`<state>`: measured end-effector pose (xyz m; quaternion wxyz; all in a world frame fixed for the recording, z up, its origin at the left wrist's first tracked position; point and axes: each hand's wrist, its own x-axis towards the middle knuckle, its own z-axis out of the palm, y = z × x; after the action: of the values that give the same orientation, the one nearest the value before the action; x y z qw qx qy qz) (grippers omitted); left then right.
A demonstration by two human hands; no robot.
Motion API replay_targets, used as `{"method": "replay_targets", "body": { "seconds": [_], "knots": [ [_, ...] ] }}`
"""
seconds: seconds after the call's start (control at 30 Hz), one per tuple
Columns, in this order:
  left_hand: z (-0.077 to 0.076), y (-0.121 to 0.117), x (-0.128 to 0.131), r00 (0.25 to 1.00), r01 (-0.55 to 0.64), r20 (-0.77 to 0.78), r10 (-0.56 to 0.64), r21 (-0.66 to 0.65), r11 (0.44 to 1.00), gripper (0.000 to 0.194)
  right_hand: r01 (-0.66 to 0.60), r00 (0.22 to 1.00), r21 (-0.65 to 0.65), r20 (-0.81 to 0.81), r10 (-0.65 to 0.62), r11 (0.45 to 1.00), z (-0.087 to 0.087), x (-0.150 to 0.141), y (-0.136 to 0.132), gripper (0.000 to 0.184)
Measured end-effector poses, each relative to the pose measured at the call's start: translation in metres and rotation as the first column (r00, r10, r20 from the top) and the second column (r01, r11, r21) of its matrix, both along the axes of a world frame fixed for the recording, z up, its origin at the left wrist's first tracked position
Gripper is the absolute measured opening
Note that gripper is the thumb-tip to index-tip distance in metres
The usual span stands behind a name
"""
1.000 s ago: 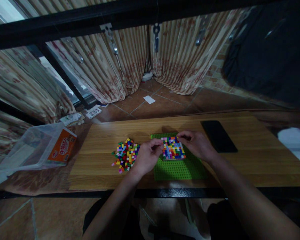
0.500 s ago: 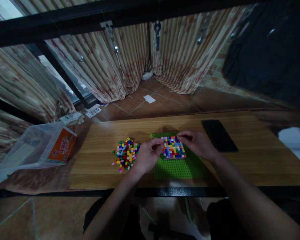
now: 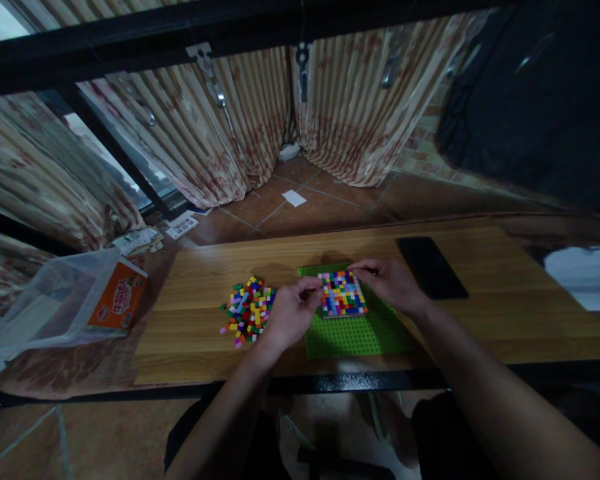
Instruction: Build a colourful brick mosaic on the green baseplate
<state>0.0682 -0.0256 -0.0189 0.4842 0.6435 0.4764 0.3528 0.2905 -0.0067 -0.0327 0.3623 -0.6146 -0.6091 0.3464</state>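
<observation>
A square of small multicoloured building bricks (image 3: 344, 295) sits on the back part of a green studded baseplate (image 3: 355, 340). My left hand (image 3: 296, 307) is at the square's left edge, thumb and fingers pinched together; whether a brick is between them is too small to see. At the back right corner of the square, my right hand (image 3: 391, 281) has its fingertips closed together against the edge, and anything in them is hidden. Just left of my left hand lies a loose pile of bricks (image 3: 250, 310) in many colours, partly covered by that hand.
A black tablet-like slab (image 3: 431, 268) lies on the wooden table (image 3: 180, 300), right of the baseplate. On the left stands a clear plastic bin (image 3: 65, 300) with an orange box (image 3: 117, 297). Curtains (image 3: 350, 107) hang behind, and a white paper (image 3: 294, 198) lies on the floor.
The whole view has shifted slightly, so everything sits a little further left. Both hands stay at the same edges of the brick square, with hardly any movement.
</observation>
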Motion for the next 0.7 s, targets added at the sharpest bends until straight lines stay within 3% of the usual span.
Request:
{"method": "replay_targets", "body": {
  "seconds": [0.7],
  "knots": [
    [0.0009, -0.0005, 0.0018, 1.000, -0.004, -0.010, 0.004, 0.003, 1.000, 0.018, 0.016, 1.000, -0.002, -0.003, -0.016, 1.000, 0.0003, -0.0043, 0.0010, 0.028]
  ]
}}
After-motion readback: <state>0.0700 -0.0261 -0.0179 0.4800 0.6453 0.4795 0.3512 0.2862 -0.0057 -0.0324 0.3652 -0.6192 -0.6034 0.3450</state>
